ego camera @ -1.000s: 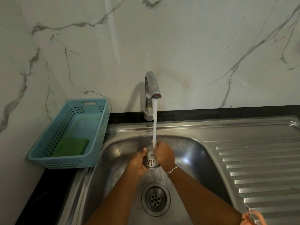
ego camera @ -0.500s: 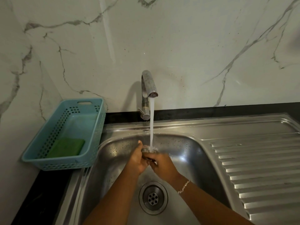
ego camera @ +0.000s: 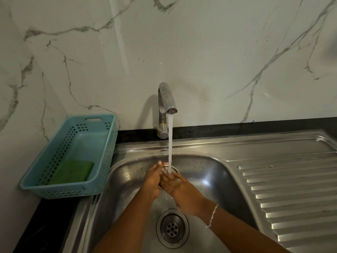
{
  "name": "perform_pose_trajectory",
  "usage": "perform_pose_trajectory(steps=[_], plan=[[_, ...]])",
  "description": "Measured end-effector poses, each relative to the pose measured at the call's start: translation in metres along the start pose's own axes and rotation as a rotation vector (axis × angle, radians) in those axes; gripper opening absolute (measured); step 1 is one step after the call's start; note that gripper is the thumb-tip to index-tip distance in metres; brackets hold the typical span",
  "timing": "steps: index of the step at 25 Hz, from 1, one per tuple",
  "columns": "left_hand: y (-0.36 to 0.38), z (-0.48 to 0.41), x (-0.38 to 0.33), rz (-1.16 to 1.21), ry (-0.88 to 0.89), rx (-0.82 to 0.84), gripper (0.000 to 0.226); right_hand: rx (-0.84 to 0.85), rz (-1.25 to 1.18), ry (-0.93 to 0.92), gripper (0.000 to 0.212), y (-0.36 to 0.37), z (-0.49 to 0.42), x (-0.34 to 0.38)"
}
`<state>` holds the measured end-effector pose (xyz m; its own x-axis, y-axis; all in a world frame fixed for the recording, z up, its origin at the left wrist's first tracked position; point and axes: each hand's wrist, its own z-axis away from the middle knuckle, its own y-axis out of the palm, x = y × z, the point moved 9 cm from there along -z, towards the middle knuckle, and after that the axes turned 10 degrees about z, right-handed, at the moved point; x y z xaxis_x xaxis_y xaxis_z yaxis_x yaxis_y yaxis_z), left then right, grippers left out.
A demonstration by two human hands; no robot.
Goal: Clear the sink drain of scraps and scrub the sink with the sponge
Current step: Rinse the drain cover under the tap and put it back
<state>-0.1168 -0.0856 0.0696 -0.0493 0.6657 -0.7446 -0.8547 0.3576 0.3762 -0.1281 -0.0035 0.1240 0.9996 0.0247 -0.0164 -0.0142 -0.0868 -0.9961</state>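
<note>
Both hands hold a round metal drain strainer (ego camera: 173, 168) under the running stream from the faucet (ego camera: 166, 99), above the steel sink (ego camera: 127, 172). My left hand (ego camera: 152, 181) grips the strainer's left side. My right hand (ego camera: 180, 190), with a bracelet at its wrist, cups it from below and the right. Only the strainer's rim shows between the fingers. The open drain (ego camera: 172, 229) lies below the hands with no strainer in it. A green sponge (ego camera: 73, 172) lies in the blue basket (ego camera: 54, 157) to the left.
The ribbed steel draining board (ego camera: 291, 189) fills the right side. A black counter strip (ego camera: 237, 129) runs behind the sink under the marble wall. The blue basket sits on the counter in the left corner, against the side wall.
My right hand has turned from on top of the strainer to beneath it, and the strainer now faces up under the water. Both hands stayed under the stream.
</note>
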Motion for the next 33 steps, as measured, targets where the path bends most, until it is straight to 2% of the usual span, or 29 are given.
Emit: perform_pose_trajectory(steps=[3, 5, 6, 8, 10, 11, 13, 15, 16, 19, 20, 26, 28, 31, 33], plan=[[-0.006, 0.001, -0.005, -0.118, 0.063, -0.007, 0.02, -0.091, 0.107, -0.172, 0.062, -0.003, 0.017, -0.002], [-0.007, 0.002, -0.007, -0.18, 0.107, -0.043, 0.018, -0.208, 0.18, -0.131, 0.05, -0.015, 0.026, -0.014], [-0.006, 0.003, -0.006, -0.193, 0.113, -0.067, 0.019, -0.263, 0.097, -0.048, 0.05, -0.023, 0.028, -0.022], [-0.006, 0.003, 0.001, -0.157, 0.068, -0.112, 0.018, -0.334, -0.244, 0.207, 0.044, -0.027, 0.026, -0.043], [-0.008, 0.001, 0.01, -0.077, -0.027, -0.143, 0.015, -0.333, -0.57, 0.5, 0.037, -0.014, 0.02, -0.062], [-0.009, 0.0, 0.014, -0.064, -0.067, -0.157, 0.012, -0.252, -0.753, 0.651, 0.037, -0.002, 0.017, -0.069], [-0.014, 0.0, 0.015, -0.13, -0.091, -0.192, 0.009, -0.022, -1.099, 0.825, 0.031, 0.026, 0.013, -0.071], [-0.017, 0.002, 0.004, -0.268, 0.021, -0.226, 0.016, 0.065, -1.122, 0.89, 0.02, 0.038, 0.015, -0.073], [-0.015, 0.007, -0.006, -0.344, 0.108, -0.23, 0.015, 0.048, -1.134, 0.913, 0.015, 0.04, 0.016, -0.074], [-0.012, 0.017, -0.023, -0.425, 0.286, -0.207, 0.004, -0.062, -1.134, 0.909, 0.021, 0.039, 0.012, -0.072], [-0.013, 0.019, -0.025, -0.415, 0.299, -0.2, 0.01, -0.09, -1.089, 0.89, 0.019, 0.036, 0.009, -0.07], [-0.019, 0.019, -0.012, -0.224, 0.194, -0.214, 0.006, -0.128, -0.833, 0.897, 0.011, 0.018, -0.008, -0.075], [-0.014, 0.019, -0.006, -0.177, 0.11, -0.14, 0.005, -0.128, -0.91, 0.929, 0.015, 0.015, -0.006, -0.084], [-0.01, 0.015, 0.004, -0.108, -0.018, -0.054, 0.022, -0.12, -1.139, 1.003, 0.015, 0.022, 0.008, -0.092], [-0.009, 0.016, 0.006, -0.085, -0.058, -0.005, 0.028, -0.1, -1.242, 0.976, 0.011, 0.024, 0.013, -0.09]])
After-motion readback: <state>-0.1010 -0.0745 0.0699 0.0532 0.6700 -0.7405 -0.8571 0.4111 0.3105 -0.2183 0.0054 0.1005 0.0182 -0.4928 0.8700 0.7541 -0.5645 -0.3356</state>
